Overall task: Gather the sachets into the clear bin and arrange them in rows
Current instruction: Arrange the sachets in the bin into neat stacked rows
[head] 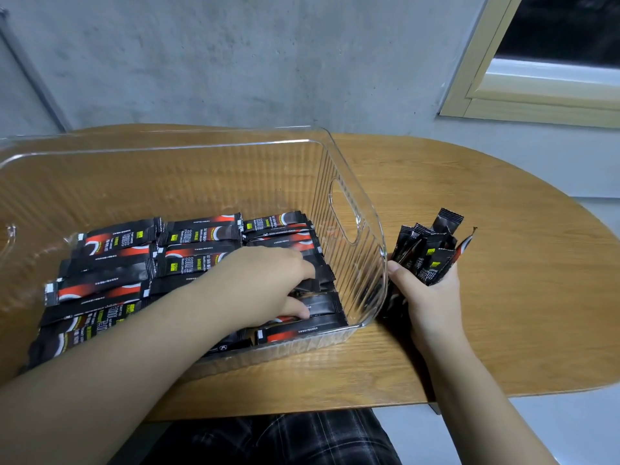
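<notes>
Clear ribbed plastic bin (339,182) stands on the oval wooden table (486,263), and most of the long black-and-red coffee sachets (110,263) already lie flat on its floor in three rows. I judge I am in the arranging step, filling the row at the right wall. My left hand (268,286) reaches inside the bin, its fingers spread and lying on the sachets of this right row; I cannot tell if it pinches one or only presses them flat. My right hand (426,297) is outside, just beside the bin's right wall, with fingers curled around a bundle of upright sachets (429,253). For the next move I think one sachet from this bundle must pass to the left hand and lie parallel to its neighbours.
</notes>
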